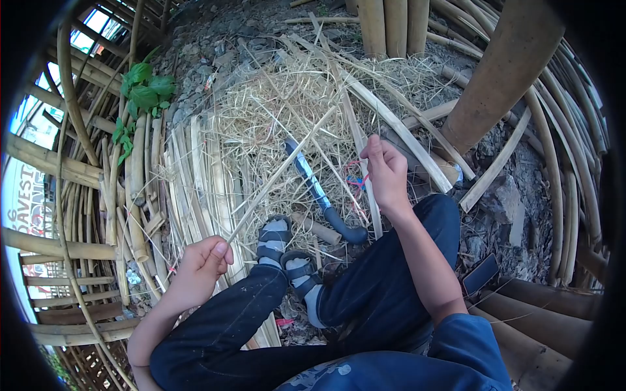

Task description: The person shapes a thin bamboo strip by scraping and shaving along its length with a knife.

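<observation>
My left hand [203, 266] is closed on the near end of a thin bamboo strip [282, 174], which slants up and away to the right over the straw-like shavings. My right hand [386, 171] is raised above my right knee, thumb and fingers pinched together; I cannot tell what is between them. Between the hands, a long tool with a dark curved handle [344, 229] and a shiny blue-white stretch lies on the shavings [277, 98]. Close by the right hand is some red and blue string [356, 182].
Split bamboo slats [195, 173] lie in a bundle on the left. More slats [394, 124] cross the ground at the right, near a thick bamboo post [499, 75]. A phone-like dark object [480, 275] rests on the bamboo poles [541, 319] at my right. Leafy plant [147, 90] grows beside the bamboo fence.
</observation>
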Demonstrator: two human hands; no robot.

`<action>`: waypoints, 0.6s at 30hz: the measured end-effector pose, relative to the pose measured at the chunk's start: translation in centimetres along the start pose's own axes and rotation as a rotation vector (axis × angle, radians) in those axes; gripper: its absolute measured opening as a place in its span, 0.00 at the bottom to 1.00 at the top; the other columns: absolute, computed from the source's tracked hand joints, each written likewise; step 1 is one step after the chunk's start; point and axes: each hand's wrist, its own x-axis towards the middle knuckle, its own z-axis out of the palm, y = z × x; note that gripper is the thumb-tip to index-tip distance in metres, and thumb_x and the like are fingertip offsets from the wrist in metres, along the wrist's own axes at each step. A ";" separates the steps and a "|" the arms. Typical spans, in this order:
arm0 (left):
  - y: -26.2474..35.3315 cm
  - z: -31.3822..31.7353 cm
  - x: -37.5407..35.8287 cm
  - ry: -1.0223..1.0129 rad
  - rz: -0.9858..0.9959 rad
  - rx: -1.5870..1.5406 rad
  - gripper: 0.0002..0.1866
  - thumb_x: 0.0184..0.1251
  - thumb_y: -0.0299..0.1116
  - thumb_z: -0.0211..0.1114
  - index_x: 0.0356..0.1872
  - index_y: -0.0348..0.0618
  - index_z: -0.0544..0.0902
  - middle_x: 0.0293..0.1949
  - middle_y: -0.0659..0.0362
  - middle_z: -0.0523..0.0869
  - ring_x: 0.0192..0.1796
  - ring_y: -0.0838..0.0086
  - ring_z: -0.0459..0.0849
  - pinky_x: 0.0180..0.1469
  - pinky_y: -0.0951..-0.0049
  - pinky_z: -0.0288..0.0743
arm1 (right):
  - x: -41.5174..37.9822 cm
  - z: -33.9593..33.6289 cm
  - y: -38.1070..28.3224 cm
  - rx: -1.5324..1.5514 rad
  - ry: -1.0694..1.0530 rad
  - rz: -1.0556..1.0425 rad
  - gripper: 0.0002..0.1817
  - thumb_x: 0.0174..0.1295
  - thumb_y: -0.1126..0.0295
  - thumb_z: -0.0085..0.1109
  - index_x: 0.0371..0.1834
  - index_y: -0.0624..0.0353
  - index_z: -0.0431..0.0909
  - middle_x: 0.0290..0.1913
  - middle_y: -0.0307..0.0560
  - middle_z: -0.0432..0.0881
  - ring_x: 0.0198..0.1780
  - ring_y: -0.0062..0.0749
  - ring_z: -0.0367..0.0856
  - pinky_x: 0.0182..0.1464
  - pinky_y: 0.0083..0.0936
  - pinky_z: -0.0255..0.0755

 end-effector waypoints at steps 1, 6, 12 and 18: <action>0.0 0.1 0.2 -0.048 -0.014 -0.037 0.17 0.79 0.37 0.47 0.30 0.39 0.74 0.17 0.69 0.65 0.19 0.87 0.58 0.22 0.84 0.52 | -1.2 1.2 -0.6 0.162 -0.107 0.022 0.24 0.69 0.51 0.56 0.35 0.67 0.80 0.23 0.33 0.73 0.26 0.15 0.66 0.30 0.17 0.61; -0.4 1.0 0.7 -0.162 -0.008 -0.072 0.17 0.79 0.36 0.46 0.31 0.39 0.76 0.19 0.69 0.68 0.22 0.87 0.60 0.24 0.84 0.56 | -5.8 4.3 -1.8 0.342 -0.191 0.030 0.19 0.68 0.57 0.58 0.37 0.66 0.78 0.24 0.34 0.75 0.27 0.14 0.69 0.32 0.17 0.64; 0.3 0.4 0.5 -0.231 -0.133 -0.182 0.17 0.79 0.37 0.46 0.30 0.39 0.76 0.19 0.69 0.67 0.21 0.87 0.60 0.23 0.83 0.55 | -5.6 3.7 -1.6 0.087 -0.583 -0.080 0.20 0.71 0.56 0.52 0.32 0.64 0.77 0.19 0.37 0.73 0.23 0.18 0.70 0.28 0.23 0.65; -0.5 -0.2 0.4 -0.358 -0.127 -0.182 0.21 0.79 0.43 0.47 0.28 0.41 0.76 0.17 0.70 0.65 0.20 0.87 0.60 0.22 0.84 0.53 | -4.0 2.1 -3.0 0.234 -0.956 0.268 0.18 0.70 0.59 0.55 0.29 0.63 0.80 0.17 0.33 0.73 0.15 0.12 0.65 0.17 0.13 0.57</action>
